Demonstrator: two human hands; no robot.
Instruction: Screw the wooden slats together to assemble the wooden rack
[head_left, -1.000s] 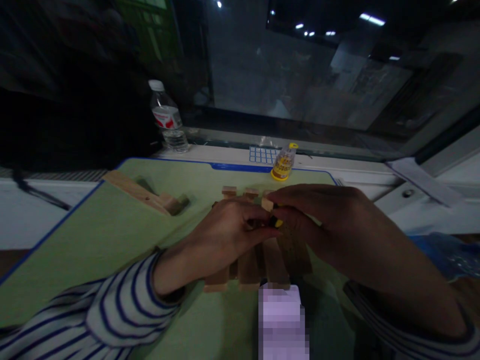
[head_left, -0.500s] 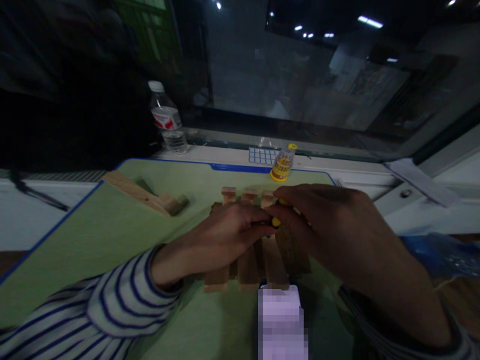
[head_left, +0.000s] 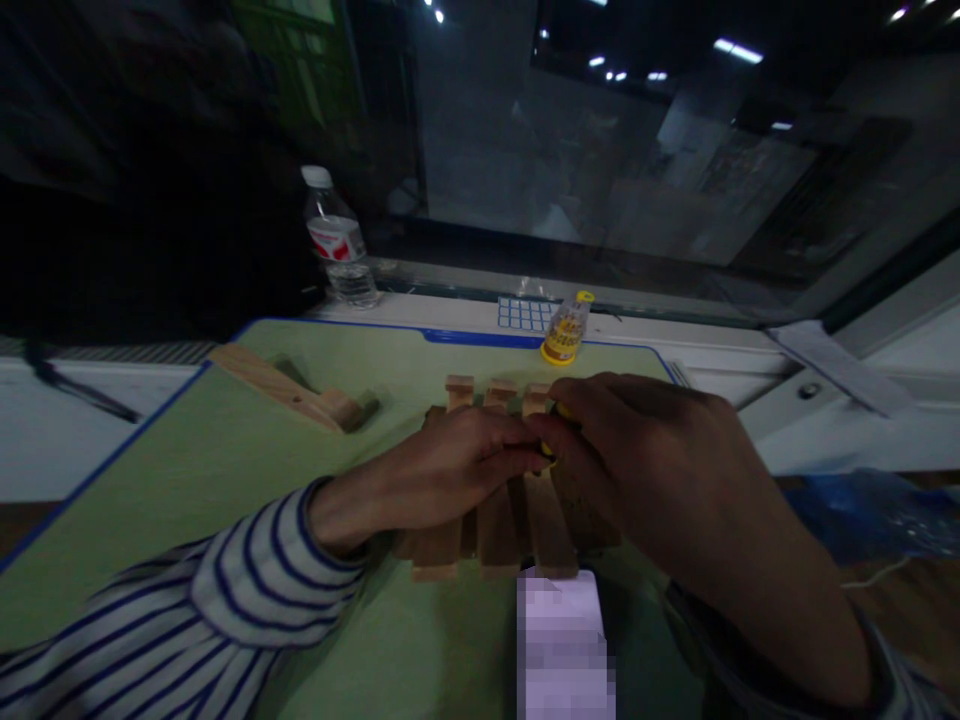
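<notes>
In the head view my right hand (head_left: 652, 450) is closed around a short yellow-and-black screwdriver (head_left: 548, 446), most of it hidden by the fingers. My left hand (head_left: 465, 455) lies across the wooden pieces, thumb and forefinger pinched together at the screwdriver's lower end. What that pinch holds is hidden. Beneath both hands is a wooden assembly of several parallel slats, with the right slat (head_left: 551, 525) under the screwdriver. Raised end blocks stand at the slats' far ends, such as the left end block (head_left: 459, 388).
A loose wooden piece (head_left: 277, 385) with a block end lies at left on the green table (head_left: 172, 460). A phone (head_left: 562, 640) lies in front of the slats. Behind stand a water bottle (head_left: 341, 245) and a small yellow-capped bottle (head_left: 567, 330) near the window sill.
My right hand has tipped and shifted slightly lower around the screwdriver. My left hand keeps its pinch in nearly the same place, and the slats look still.
</notes>
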